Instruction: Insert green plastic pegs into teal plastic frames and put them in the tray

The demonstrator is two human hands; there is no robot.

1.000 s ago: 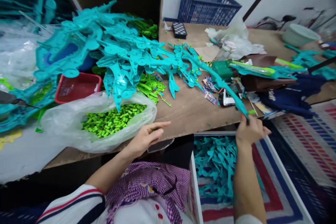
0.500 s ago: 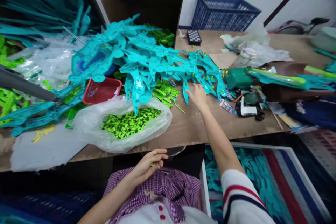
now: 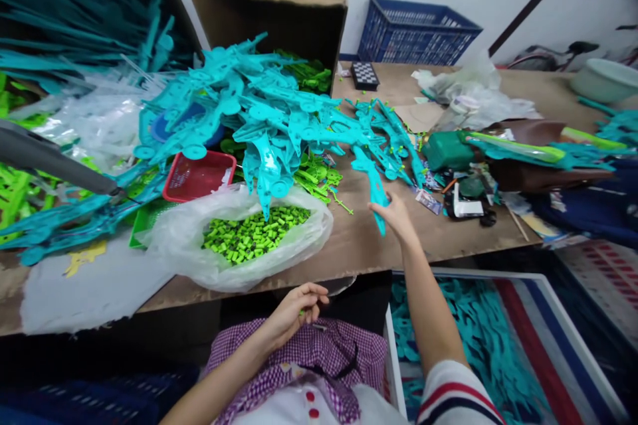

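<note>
Right hand [image 3: 397, 215] outstretched — gripping.

Before me runs my brown-topped bench [image 3: 353, 249]. On it I have a heap of teal plastic parts [image 3: 272, 116], a translucent bag [image 3: 174, 249] of small green pieces [image 3: 249, 239] near the front edge, a grey cloth [image 3: 84, 295] to my left and, farther back, a checkered box [image 3: 365, 76] and some crumpled clear plastic [image 3: 498, 107].
</note>
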